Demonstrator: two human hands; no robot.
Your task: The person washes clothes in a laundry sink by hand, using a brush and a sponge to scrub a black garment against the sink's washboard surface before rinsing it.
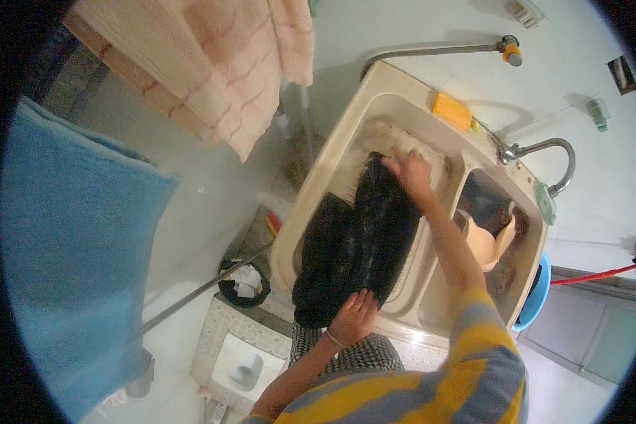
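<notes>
A wet-looking black garment (371, 233) lies spread over the large basin of a beige two-basin laundry sink (310, 196), its near end reaching the front rim. My left hand (355, 315) rests on that near end, fingers bent over the cloth, a thin bracelet on the wrist. At the far end, my right hand (412, 172) touches the garment's narrow tip. Its fingers are blurred, so their grip is unclear. The ridged washboard surface of the basin shows beside the cloth. In the smaller basin sit peach-coloured moulded cups (482, 244) and dark cloth (482, 196).
An orange sponge or cloth (452, 112) lies on the back rim near a curved metal faucet (554, 148). Pink towels (217, 63) and a blue towel (79, 254) hang at left. A lined waste bin (244, 283) and squat toilet (246, 368) are below; a blue basin (538, 297) is right.
</notes>
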